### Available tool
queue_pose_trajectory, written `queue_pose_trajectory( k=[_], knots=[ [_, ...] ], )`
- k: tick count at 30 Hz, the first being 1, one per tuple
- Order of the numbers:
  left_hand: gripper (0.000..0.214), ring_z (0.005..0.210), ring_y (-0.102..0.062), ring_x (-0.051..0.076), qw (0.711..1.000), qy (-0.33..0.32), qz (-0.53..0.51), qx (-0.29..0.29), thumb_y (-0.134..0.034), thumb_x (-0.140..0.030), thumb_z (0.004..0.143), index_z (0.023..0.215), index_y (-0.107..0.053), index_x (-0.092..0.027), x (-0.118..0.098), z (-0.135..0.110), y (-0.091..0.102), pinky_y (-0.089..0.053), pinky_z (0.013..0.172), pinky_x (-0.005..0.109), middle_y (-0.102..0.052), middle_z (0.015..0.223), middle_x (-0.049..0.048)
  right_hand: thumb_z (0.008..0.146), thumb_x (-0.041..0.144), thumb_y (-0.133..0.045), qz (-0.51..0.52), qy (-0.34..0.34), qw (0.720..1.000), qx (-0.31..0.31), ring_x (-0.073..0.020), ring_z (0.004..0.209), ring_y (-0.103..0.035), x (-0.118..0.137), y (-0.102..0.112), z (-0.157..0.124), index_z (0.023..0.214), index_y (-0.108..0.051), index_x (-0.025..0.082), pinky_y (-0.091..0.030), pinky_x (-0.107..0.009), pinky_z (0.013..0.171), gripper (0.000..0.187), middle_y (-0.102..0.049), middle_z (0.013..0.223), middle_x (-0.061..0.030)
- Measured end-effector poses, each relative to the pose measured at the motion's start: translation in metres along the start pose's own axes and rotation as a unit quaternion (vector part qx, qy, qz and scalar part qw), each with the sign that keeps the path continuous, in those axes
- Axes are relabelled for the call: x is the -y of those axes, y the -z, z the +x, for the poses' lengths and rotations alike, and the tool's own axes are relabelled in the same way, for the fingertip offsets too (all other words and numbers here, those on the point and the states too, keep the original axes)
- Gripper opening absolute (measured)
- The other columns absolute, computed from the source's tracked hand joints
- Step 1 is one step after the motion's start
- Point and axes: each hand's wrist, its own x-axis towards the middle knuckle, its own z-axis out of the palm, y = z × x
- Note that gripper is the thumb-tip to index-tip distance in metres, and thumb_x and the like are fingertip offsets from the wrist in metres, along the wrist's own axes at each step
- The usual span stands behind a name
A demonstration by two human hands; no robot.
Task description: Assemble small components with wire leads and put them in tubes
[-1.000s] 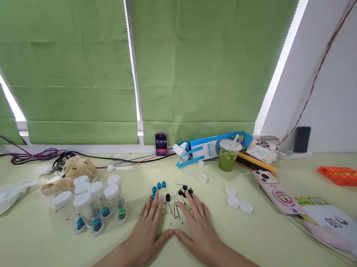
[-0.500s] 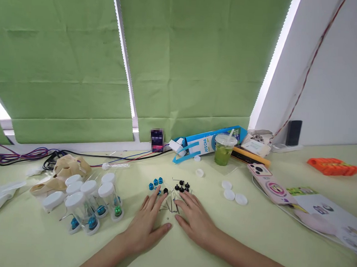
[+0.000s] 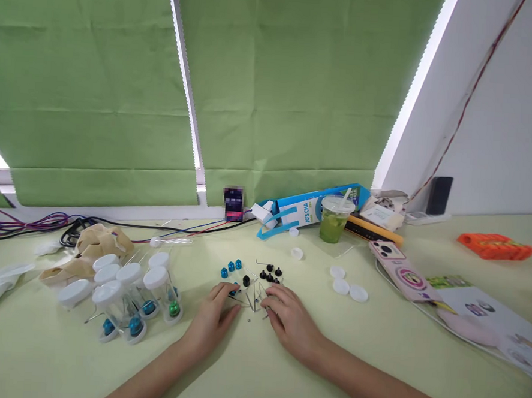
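Note:
My left hand (image 3: 211,317) rests on the table, fingers bent, with a thin dark hex key (image 3: 241,302) between thumb and index finger. A blue cap-like part (image 3: 233,289) lies at its fingertips. Opposite, my right hand (image 3: 290,316) is curled, its thumb and index finger close to thin metal rods; what is between them is too small to make out. Between the hands lie several bent metal keys (image 3: 252,300) and a tiny round piece (image 3: 248,320). Just beyond are small blue metal parts (image 3: 231,266) and small black knob-like parts (image 3: 270,277).
Clear tubes with white lids (image 3: 156,278) stand at left beside a beige cloth (image 3: 98,243). White round lids (image 3: 340,286) lie at right. Farther back are a green drink cup (image 3: 333,224), a blue bag (image 3: 310,211), cables (image 3: 111,222) and a pink phone (image 3: 401,270).
Both hands lay flat with outstretched fingers; now the fingers are drawn in and bent. The left hand has pulled back a little, uncovering the blue part and closing on a hex key.

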Motion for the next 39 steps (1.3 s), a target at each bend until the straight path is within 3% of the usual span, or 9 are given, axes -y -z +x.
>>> queue_pose_trajectory(
  k=[10, 20, 29, 33, 39],
  knots=[
    [0.008, 0.071, -0.058, 0.018, 0.997, 0.047, -0.014, -0.060, -0.046, -0.020, 0.078, 0.079, -0.053, -0.020, 0.000, 0.001, 0.003, -0.048, 0.066, 0.030, -0.059, 0.076, 0.0026, 0.080, 0.006, -0.044, 0.031, -0.033, 0.999, -0.009, -0.0178, 0.086, -0.050, 0.002, 0.002, 0.002, 0.080, -0.056, 0.019, -0.041, -0.033, 0.076, 0.018, -0.055, 0.085, -0.0041],
    [0.012, 0.076, -0.059, 0.016, 0.996, 0.030, -0.046, -0.075, -0.048, -0.020, 0.079, 0.089, -0.054, -0.020, -0.006, -0.001, 0.006, -0.048, 0.069, 0.029, -0.059, 0.079, 0.0014, 0.083, 0.005, -0.043, 0.012, -0.038, 0.999, 0.001, -0.0167, 0.082, -0.050, 0.003, 0.004, 0.003, 0.081, -0.058, 0.020, -0.034, -0.033, 0.075, 0.021, -0.059, 0.081, -0.0017],
    [0.023, 0.085, -0.058, 0.015, 0.992, 0.011, -0.101, -0.072, -0.045, -0.023, 0.084, 0.104, -0.056, -0.023, 0.005, -0.002, -0.001, -0.052, 0.075, 0.031, -0.042, 0.110, 0.0072, 0.085, 0.010, -0.044, 0.089, -0.025, 0.994, -0.061, -0.0154, 0.081, -0.053, 0.005, 0.008, 0.004, 0.084, -0.056, 0.020, -0.035, -0.032, 0.076, 0.016, -0.061, 0.083, -0.0020],
    [0.021, 0.098, -0.053, 0.018, 0.989, 0.003, -0.139, -0.057, -0.044, -0.023, 0.084, 0.100, -0.057, -0.022, 0.005, -0.001, 0.000, -0.050, 0.079, 0.031, -0.046, 0.108, 0.0077, 0.086, 0.012, -0.044, 0.116, -0.025, 0.990, -0.069, -0.0161, 0.083, -0.054, 0.006, 0.010, 0.005, 0.086, -0.057, 0.021, -0.037, -0.031, 0.077, 0.016, -0.062, 0.085, -0.0023],
    [0.016, 0.094, -0.055, 0.019, 0.975, 0.014, -0.218, -0.032, -0.048, -0.023, 0.083, 0.098, -0.054, -0.021, -0.001, -0.001, 0.002, -0.048, 0.080, 0.031, -0.055, 0.098, 0.0063, 0.086, 0.015, -0.045, 0.134, -0.057, 0.987, -0.062, -0.0162, 0.081, -0.055, 0.002, 0.006, 0.005, 0.090, -0.061, 0.023, -0.040, -0.030, 0.074, 0.018, -0.062, 0.085, -0.0019]
  ],
)
